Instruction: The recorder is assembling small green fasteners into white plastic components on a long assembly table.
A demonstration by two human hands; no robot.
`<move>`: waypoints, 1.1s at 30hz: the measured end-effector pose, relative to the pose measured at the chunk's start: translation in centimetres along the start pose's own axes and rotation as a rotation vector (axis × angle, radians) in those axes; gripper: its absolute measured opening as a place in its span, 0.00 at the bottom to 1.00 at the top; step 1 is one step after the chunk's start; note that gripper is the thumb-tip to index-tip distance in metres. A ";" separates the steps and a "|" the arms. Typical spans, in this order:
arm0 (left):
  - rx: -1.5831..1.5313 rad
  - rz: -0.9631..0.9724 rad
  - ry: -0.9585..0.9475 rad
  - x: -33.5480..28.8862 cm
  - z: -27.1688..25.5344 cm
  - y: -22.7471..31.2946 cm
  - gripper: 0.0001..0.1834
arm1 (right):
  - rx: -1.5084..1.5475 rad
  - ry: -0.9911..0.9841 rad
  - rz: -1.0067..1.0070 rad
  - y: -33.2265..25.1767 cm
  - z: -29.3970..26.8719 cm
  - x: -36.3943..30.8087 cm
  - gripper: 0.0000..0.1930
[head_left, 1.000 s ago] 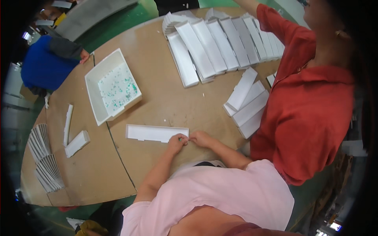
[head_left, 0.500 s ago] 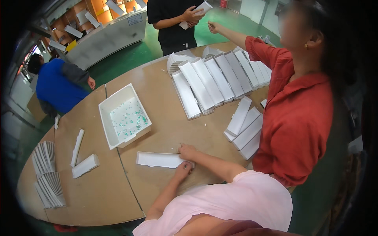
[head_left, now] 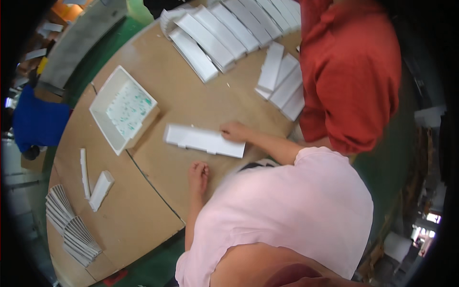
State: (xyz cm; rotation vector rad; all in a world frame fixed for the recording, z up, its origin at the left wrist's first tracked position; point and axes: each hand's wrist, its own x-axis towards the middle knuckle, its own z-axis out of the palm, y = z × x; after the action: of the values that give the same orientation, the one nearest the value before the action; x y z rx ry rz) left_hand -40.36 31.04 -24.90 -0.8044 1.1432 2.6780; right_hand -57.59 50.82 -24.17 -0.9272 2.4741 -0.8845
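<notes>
A long, shallow white tray (head_left: 196,137) with small tabs along its near side lies on the brown table in front of me. My right hand (head_left: 234,131) is closed at the tray's far edge toward its right end, fingertips on the rim. Nearer to me and left of it, my left hand (head_left: 198,175) rests by the table surface, apart from the tray. Its fingers are curled in, and whatever may be inside them is hidden.
A white bin (head_left: 119,138) with small green bits stands far left. Stacked white trays (head_left: 224,36) line the far side, with several loose trays (head_left: 282,81) at right beside a person in red (head_left: 354,76). Fanned white strips (head_left: 67,220) and two loose white pieces (head_left: 101,190) lie left.
My left hand has come off the tray and drawn back toward me. My right hand stays at its far edge. The whole view has shifted and turned; the person in blue has bent lower.
</notes>
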 end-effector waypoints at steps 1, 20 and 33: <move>0.021 -0.011 -0.043 -0.5 0.8 0.6 0.02 | 0.056 0.081 0.033 -0.1 -1.1 -1.8 0.11; 0.144 -0.151 -0.176 1.0 2.3 0.3 0.06 | -0.029 1.195 1.038 13.7 -10.8 -8.9 0.10; 0.158 -0.131 -0.107 0.9 2.6 0.3 0.04 | 0.065 1.165 1.272 17.6 -11.5 -8.1 0.14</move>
State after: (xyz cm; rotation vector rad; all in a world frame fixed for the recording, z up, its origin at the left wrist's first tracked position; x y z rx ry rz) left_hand -42.34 32.61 -23.70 -0.6767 1.2134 2.4571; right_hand -65.73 71.68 -26.43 1.5371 2.8990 -1.0342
